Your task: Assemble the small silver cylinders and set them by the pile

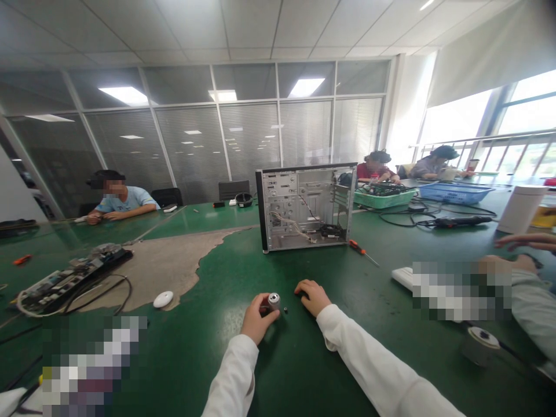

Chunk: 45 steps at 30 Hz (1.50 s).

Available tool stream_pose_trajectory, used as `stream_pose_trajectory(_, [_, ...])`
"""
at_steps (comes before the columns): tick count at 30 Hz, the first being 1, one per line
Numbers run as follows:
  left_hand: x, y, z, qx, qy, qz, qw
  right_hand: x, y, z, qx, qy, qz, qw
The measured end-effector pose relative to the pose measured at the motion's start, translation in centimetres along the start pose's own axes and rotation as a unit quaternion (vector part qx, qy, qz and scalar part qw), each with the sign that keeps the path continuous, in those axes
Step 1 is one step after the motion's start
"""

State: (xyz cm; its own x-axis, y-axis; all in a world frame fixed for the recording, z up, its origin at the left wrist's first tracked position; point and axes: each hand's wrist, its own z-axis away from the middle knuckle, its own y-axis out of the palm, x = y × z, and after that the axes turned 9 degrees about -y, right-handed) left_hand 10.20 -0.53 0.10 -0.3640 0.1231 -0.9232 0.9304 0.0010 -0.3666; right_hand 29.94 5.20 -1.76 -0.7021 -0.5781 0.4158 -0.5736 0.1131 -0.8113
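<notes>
A small metal cylinder (274, 300) is gripped between the left hand's (259, 318) fingers. The right hand (313, 296), loosely curled, is rested on the green table (230, 272).

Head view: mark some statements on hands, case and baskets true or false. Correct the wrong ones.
1. The left hand holds a small silver metal cylinder. True.
2. The right hand grips the orange-handled screwdriver. False: it lies on the green tabletop, beside the open black-and-silver computer case; no hand touches it.
3. The computer case stands upright, its inside showing. True.
4. The round white disc lies to the right of the computer case. False: it lies to the left.
5. The green plastic basket is left of the blue plastic basket. True.
</notes>
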Motion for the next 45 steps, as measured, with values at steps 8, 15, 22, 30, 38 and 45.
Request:
stream_pose_trajectory(8, [1.1, 0.1, -0.6, -0.053, -0.019, 0.053, 0.997, 0.1, 0.0, 0.0, 0.004, 0.001, 0.005, 1.000])
stream_pose_trajectory(15, [1.0, 0.1, -0.6, -0.052, -0.027, 0.030, 0.998, 0.2, -0.1, 0.0, 0.008, -0.002, 0.008, 1.000])
stream_pose_trajectory(22, [1.4, 0.0, -0.7, -0.050, -0.024, 0.022, 0.998, 0.2, -0.1, 0.0, -0.001, 0.001, 0.005, 1.000])
stream_pose_trajectory(30, [1.6, 0.1, -0.8, -0.053, -0.029, 0.030, 0.998, 0.1, 0.0, -0.1, 0.003, -0.003, 0.009, 1.000])
stream_pose_trajectory(38, [1.6, 0.2, -0.9, -0.053, -0.020, 0.032, 0.998, 4.2, 0.3, 0.4, -0.069, -0.067, -0.109, 0.989])
stream_pose_trajectory(45, [1.2, -0.2, -0.9, -0.013, -0.011, 0.056, 0.998, 8.1, 1.7, 0.7, -0.080, -0.108, -0.122, 0.983])
